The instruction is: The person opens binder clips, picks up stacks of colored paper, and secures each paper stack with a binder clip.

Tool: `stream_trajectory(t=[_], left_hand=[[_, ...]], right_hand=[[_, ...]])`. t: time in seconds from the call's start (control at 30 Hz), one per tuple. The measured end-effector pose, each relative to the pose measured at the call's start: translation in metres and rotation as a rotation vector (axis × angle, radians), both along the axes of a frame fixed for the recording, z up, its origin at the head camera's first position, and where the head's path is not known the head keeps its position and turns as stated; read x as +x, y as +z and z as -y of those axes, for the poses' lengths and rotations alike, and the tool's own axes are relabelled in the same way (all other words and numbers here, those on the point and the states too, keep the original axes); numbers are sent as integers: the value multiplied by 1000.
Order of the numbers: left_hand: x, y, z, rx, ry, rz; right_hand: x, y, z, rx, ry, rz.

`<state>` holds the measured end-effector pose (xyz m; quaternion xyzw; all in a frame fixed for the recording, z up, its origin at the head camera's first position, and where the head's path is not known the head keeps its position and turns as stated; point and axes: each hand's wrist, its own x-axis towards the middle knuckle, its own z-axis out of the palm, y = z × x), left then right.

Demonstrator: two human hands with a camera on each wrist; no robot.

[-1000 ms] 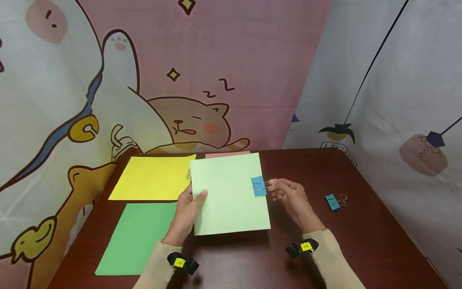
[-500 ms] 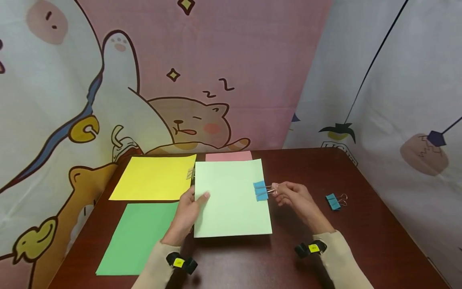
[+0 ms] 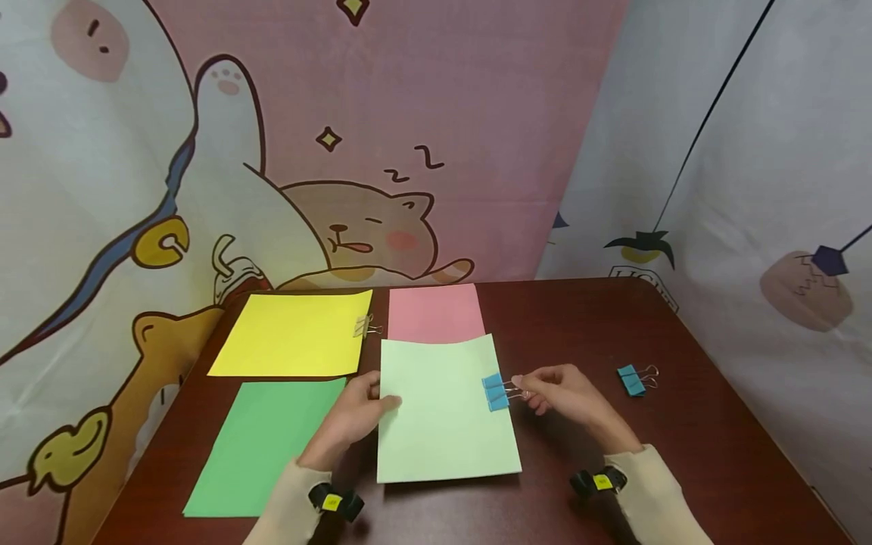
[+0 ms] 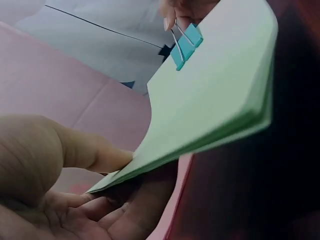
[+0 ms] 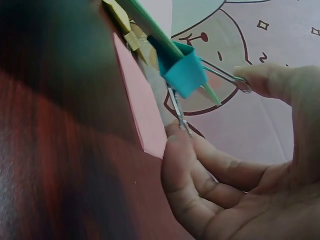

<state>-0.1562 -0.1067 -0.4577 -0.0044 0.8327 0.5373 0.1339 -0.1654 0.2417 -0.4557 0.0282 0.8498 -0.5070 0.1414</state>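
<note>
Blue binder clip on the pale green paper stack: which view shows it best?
Right wrist: the blue binder clip is largest there, visibly astride the pale green paper stack, with the right hand pinching its wire handles. Head: small, upper face and handles at the stack's right edge. Left wrist: one face, from across the stack.

Lt-grn sheets (image 3: pixel 443 424) bowed; blue clip (image 3: pixel 496 392) on R edge

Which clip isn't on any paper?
The loose blue clip, at far right on the table; the other blue clip grips pale green paper, the yellow clip yellow paper.
</note>
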Motion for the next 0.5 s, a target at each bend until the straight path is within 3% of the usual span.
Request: stream_trajectory(t=[0.27,0.5], left_hand=[[8,-5,1,-171,-60,-42],[13,-11,-6,-174,-106,-50]], right_hand=[[7,-8,1,89,85,41],[9,-13,1,179,93,80]])
